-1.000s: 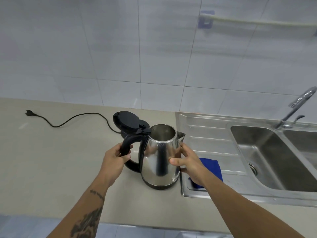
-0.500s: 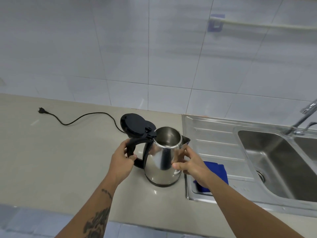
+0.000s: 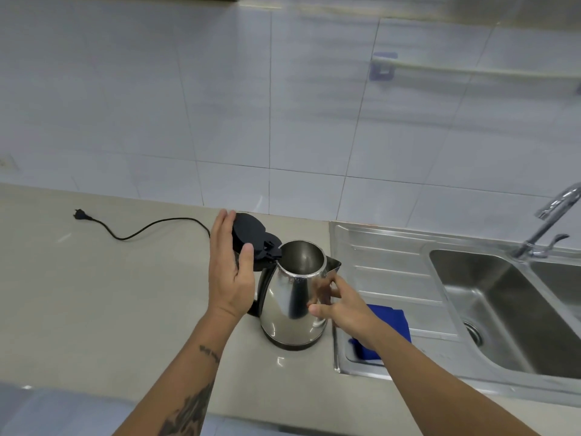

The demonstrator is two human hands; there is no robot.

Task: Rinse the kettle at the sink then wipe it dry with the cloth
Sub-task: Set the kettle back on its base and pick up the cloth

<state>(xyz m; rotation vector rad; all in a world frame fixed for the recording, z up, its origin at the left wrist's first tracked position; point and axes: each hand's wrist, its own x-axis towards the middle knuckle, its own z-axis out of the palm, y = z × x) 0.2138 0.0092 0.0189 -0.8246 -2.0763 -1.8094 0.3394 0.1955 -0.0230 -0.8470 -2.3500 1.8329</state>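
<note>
A shiny steel kettle stands upright on the beige counter, just left of the sink unit. Its black lid is flipped up and back, so the empty inside shows. My left hand is off the handle, fingers spread, with the palm against the back of the lid and the thumb on its inner face. My right hand holds the kettle's body under the spout. A folded blue cloth lies on the steel drainboard, partly hidden by my right forearm.
The steel sink basin with its drain is at the right, and the tap rises behind it. A black power cord with a plug trails over the counter at the left. A rail hangs on the tiled wall.
My left hand has let go of the black handle and moved up to the raised lid. The right hand stays on the kettle's body. The kettle has not shifted on the counter.
</note>
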